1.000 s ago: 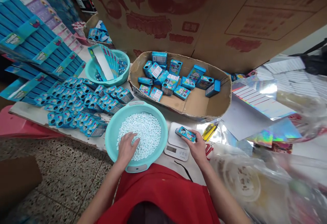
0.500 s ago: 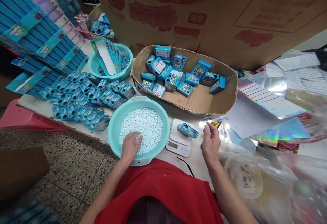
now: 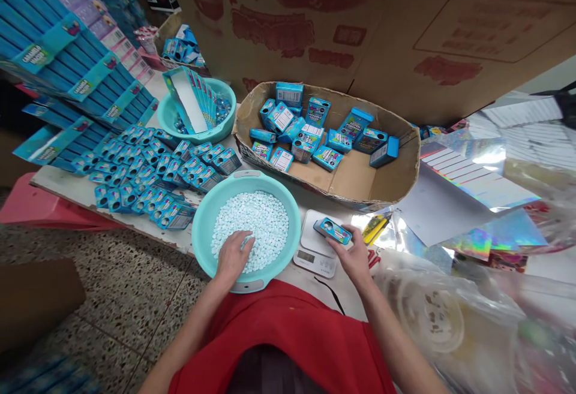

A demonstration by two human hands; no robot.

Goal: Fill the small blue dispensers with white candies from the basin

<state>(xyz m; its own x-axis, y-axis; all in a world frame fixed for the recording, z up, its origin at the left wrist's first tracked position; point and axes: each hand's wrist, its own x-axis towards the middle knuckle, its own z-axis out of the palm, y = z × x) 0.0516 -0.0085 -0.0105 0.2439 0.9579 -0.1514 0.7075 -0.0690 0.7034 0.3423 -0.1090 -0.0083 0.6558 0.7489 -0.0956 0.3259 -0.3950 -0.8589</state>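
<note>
My left hand (image 3: 233, 257) lies on small pale candies (image 3: 265, 220) in a turquoise bowl (image 3: 201, 226), thumb and fingers apart; its fingertips partly sink out of sight. Right of the bowl, a white digital scale (image 3: 312, 240) carries a small blue candy box (image 3: 333, 230) with a round hole in its end face. My right hand (image 3: 354, 257) has its thumb and fingers around the right end of this box, which still lies over the weighing plate. The digits on the display are too small to read.
Behind the scale, a cut-down carton (image 3: 351, 181) holds several blue boxes. Rows of similar boxes (image 3: 153, 172) stand on the left, before a second turquoise bowl (image 3: 166, 121). A yellow cutter (image 3: 375, 228), red-handled tool (image 3: 373, 258) and plastic bags (image 3: 432, 316) lie right.
My right hand has moved left from beside the scale and closed on the blue candy box. The yellow cutter and red handles behind it now show. My left hand has stayed in the candies.
</note>
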